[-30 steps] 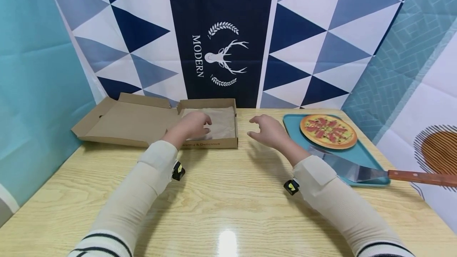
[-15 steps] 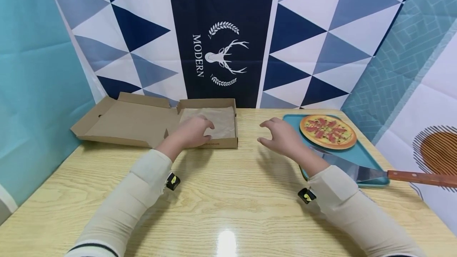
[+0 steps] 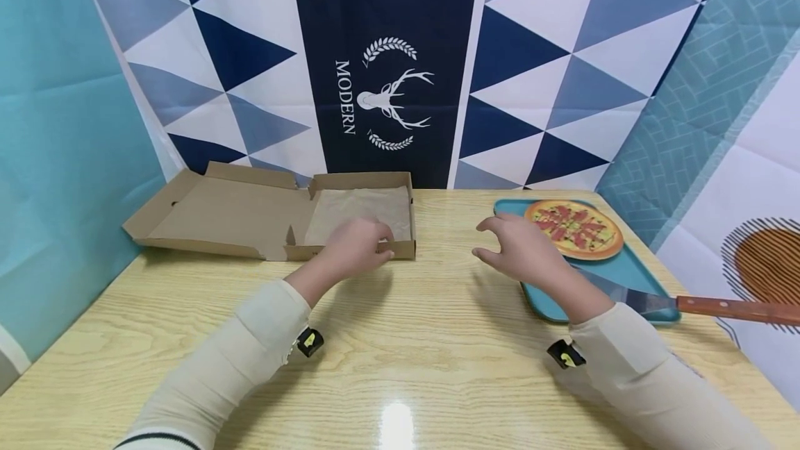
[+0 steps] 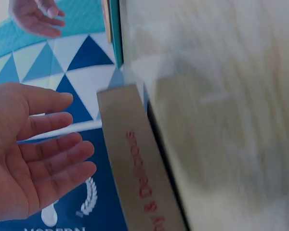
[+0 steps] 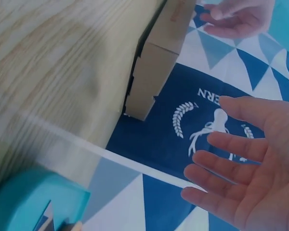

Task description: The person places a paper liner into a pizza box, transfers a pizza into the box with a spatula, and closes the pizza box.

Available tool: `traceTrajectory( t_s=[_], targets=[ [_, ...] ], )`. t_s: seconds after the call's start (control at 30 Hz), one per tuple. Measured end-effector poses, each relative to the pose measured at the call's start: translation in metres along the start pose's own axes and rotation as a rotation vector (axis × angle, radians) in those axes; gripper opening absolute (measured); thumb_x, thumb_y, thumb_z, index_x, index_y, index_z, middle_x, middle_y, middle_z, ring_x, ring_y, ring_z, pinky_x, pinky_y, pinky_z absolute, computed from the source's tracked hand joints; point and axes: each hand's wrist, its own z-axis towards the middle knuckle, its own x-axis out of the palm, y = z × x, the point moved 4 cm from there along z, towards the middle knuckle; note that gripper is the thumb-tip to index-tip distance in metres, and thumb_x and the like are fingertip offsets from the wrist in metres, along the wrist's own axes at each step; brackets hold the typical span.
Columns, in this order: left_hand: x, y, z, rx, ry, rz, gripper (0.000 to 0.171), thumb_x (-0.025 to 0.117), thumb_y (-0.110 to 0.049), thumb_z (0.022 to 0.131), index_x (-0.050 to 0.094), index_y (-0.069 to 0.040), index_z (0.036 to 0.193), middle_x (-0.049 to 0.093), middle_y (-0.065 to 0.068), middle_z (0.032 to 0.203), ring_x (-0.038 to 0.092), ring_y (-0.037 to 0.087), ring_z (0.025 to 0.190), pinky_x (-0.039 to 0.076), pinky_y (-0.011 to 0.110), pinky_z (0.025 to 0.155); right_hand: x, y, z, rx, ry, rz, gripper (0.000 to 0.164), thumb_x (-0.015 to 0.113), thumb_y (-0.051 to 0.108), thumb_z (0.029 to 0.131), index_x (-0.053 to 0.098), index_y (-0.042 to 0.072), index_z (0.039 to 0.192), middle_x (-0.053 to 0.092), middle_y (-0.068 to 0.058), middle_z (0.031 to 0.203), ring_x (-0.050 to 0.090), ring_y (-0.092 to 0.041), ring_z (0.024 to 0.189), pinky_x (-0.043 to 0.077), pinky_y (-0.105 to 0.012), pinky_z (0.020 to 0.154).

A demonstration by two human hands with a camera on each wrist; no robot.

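Observation:
My left hand [image 3: 357, 248] hovers at the front wall of the open cardboard pizza box [image 3: 400, 250], its fingers relaxed and nothing in them. Brown paper [image 3: 362, 207] lines the box, and the lid [image 3: 231, 214] lies folded out to the left. In the left wrist view red lettering shows on the box's front wall [image 4: 139, 159]. My right hand [image 3: 519, 245] is in the air by the left edge of the blue tray [image 3: 550, 307], fingers loosely bent, holding nothing. On that tray lies a round pizza [image 3: 575, 229], partly behind the hand in the head view.
A pizza server [image 3: 646, 301] with a wooden handle [image 3: 731, 307] lies across the tray's front, the handle sticking out over the right side. A patterned cloth [image 3: 387, 89] hangs behind the wooden table [image 3: 400, 339].
My right hand has moved right and toward me, now beside the tray. My left hand has come back from over the box's inside and a little to the right. Box and pizza stay put.

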Motion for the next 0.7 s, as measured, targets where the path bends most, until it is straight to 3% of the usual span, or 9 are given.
traceTrajectory(
  t_s=[0.23, 0.47, 0.7],
  targets=[
    [0.009, -0.019, 0.002, -0.040, 0.055, -0.183, 0.018, 0.067, -0.024, 0.076, 0.068, -0.010, 0.088, 0.064, -0.001, 0.083, 0.056, 0.011, 0.076, 0.047, 0.028, 0.072, -0.010, -0.011, -0.012, -0.020, 0.022, -0.017, 0.038, 0.068, 0.031, 0.077, 0.063, 0.004, 0.103, 0.062, -0.009, 0.097, 0.058, -0.024, 0.083, 0.048, -0.041, 0.069],
    [0.024, -0.036, 0.007, -0.076, 0.127, -0.391, 0.020, 0.068, -0.023, 0.077, 0.068, -0.009, 0.092, 0.065, 0.000, 0.088, 0.059, 0.008, 0.076, 0.047, 0.020, 0.068, -0.019, -0.024, -0.022, -0.014, 0.088, 0.001, 0.036, 0.068, 0.027, 0.077, 0.062, 0.004, 0.104, 0.062, -0.009, 0.100, 0.058, -0.026, 0.091, 0.048, -0.042, 0.073],
    [0.041, -0.053, 0.017, -0.125, 0.189, -0.555, 0.022, 0.070, -0.023, 0.076, 0.068, -0.010, 0.093, 0.064, -0.001, 0.088, 0.056, 0.007, 0.077, 0.046, 0.019, 0.065, -0.025, -0.041, -0.030, 0.010, 0.117, -0.014, 0.037, 0.069, 0.026, 0.076, 0.063, 0.004, 0.104, 0.062, -0.010, 0.103, 0.057, -0.028, 0.093, 0.048, -0.044, 0.074]
  ],
)
